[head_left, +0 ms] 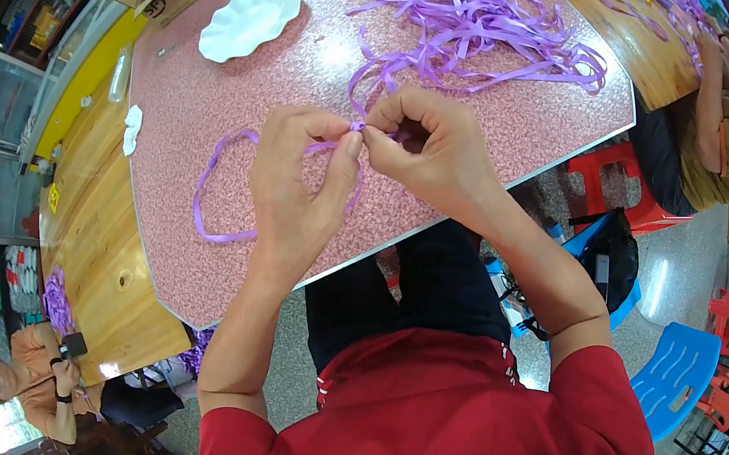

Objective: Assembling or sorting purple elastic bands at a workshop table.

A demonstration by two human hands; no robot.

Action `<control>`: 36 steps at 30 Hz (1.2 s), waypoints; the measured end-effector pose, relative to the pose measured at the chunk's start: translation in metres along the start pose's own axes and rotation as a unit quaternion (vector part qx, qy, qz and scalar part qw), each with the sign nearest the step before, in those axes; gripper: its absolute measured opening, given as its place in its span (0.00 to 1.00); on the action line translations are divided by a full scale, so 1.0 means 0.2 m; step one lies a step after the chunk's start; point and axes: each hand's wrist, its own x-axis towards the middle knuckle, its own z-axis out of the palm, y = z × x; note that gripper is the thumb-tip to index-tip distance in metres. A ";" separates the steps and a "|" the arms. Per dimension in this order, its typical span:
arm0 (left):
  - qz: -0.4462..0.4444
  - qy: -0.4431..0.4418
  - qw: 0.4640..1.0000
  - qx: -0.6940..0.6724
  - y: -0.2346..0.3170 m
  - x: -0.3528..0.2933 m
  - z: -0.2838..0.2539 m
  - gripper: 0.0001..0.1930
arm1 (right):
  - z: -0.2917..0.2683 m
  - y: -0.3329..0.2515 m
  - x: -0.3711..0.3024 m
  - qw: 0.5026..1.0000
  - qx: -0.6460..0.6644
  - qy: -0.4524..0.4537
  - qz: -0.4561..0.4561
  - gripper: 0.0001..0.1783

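Over the pink speckled table (pixel 166 266), both my hands meet at a small knot in a purple ribbon (pixel 225 237). My left hand (pixel 302 173) pinches the ribbon between thumb and forefinger. Close against it, my right hand (pixel 435 145) grips the ribbon at the knot's other side, its fingers curled. A loop of the ribbon hangs out to the left of my left hand and lies on the tabletop. Beyond my hands, a large tangled pile of purple ribbon (pixel 473 30) covers the table's far side, with strands reaching toward my fingers.
A white scalloped dish (pixel 253 21) stands at the far left of the table, and a crumpled white tissue (pixel 131 131) lies at its left edge. A wooden table (pixel 92 265) adjoins on the left. Red stool (pixel 609 186) and blue chair (pixel 676 379) stand right. Other people sit at both sides.
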 end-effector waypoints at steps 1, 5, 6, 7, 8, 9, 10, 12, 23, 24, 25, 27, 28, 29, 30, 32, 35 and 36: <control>0.005 -0.008 1.000 0.007 -0.02 0.00 0.00 0.05 | 0.00 -0.01 0.00 0.997 -0.043 -0.003 -0.059 0.03; -0.135 -0.076 0.981 -0.114 0.00 -0.01 -0.03 0.04 | -0.05 -0.02 0.02 0.981 -0.097 -0.048 -0.164 0.04; -0.135 -0.075 0.981 -0.113 0.01 -0.01 -0.04 0.04 | -0.07 -0.02 0.02 0.981 -0.097 -0.049 -0.164 0.04; -0.191 -0.103 0.957 -0.191 0.01 -0.01 -0.05 0.05 | -0.08 -0.02 0.02 0.989 0.011 -0.092 -0.117 0.03; -0.244 -0.131 0.923 -0.267 0.02 -0.01 -0.06 0.06 | -0.09 -0.02 0.01 0.981 0.119 -0.133 -0.068 0.03; -0.244 -0.130 0.923 -0.266 0.03 -0.01 -0.06 0.06 | -0.09 -0.01 0.01 0.981 0.119 -0.134 -0.069 0.03; -0.221 -0.128 0.929 -0.269 0.05 -0.01 -0.06 0.06 | -0.08 0.01 0.01 0.971 0.195 -0.140 -0.019 0.03; -0.197 -0.126 0.934 -0.272 0.06 -0.01 -0.04 0.06 | -0.08 0.02 0.01 0.952 0.268 -0.145 0.031 0.03; 0.049 0.010 0.996 -0.078 0.05 0.00 0.02 0.11 | -0.09 -0.01 -0.01 0.967 0.225 -0.091 0.080 0.05; 0.048 0.010 0.996 -0.078 0.05 0.00 0.02 0.11 | -0.09 -0.02 -0.01 0.967 0.226 -0.091 0.080 0.05; 0.052 0.009 0.995 -0.089 0.05 0.00 0.02 0.12 | -0.09 -0.02 -0.02 0.970 0.218 -0.091 0.063 0.06; 0.055 0.009 0.993 -0.101 0.04 0.00 0.01 0.13 | -0.09 -0.03 -0.02 0.972 0.211 -0.089 0.047 0.06; 0.072 0.009 0.995 -0.065 0.04 0.01 0.01 0.14 | -0.09 -0.02 -0.02 0.975 0.198 -0.085 0.049 0.06; 0.090 0.010 0.995 -0.029 0.04 0.01 0.01 0.15 | -0.09 -0.02 -0.02 0.978 0.186 -0.081 0.051 0.07; 0.090 0.010 0.995 -0.028 0.04 0.01 0.00 0.15 | -0.09 -0.03 -0.01 0.978 0.186 -0.081 0.051 0.07; 0.081 0.000 0.997 -0.019 0.04 0.01 0.00 0.16 | -0.10 -0.05 -0.01 0.980 0.166 -0.090 0.064 0.07; 0.078 -0.015 0.997 -0.007 0.04 0.02 -0.01 0.15 | -0.10 -0.01 -0.01 0.984 0.149 -0.087 0.049 0.07; 0.078 -0.015 0.997 -0.006 0.03 0.02 -0.02 0.15 | -0.10 -0.01 0.00 0.984 0.149 -0.087 0.049 0.07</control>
